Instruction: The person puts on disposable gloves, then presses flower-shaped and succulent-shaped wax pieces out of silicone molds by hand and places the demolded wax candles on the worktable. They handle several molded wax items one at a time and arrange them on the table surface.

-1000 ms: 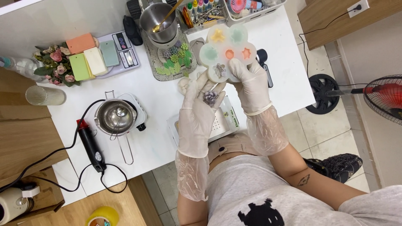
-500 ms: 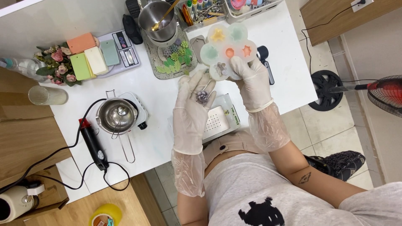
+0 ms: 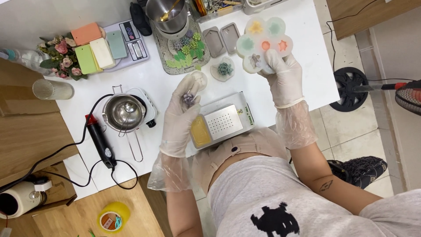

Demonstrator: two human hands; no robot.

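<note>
Nearest: metal tray box (image 3: 222,125) on white worktop (image 3: 171,87). At its 10 o'clock, left hand (image 3: 182,112) pinches a purple succulent casting (image 3: 188,99); at 1 o'clock, right hand (image 3: 285,77) grips a flower-shaped mould (image 3: 263,44). One casting is out; judging by the coloured cavities, most remain filled.

Gloves: white, thin, on left hand (image 3: 179,117) and right hand (image 3: 286,77)
Cuffs: clear plastic
Shirt (image 3: 280,197): grey, black print
Forearm: small tattoo (image 3: 326,185)
</note>
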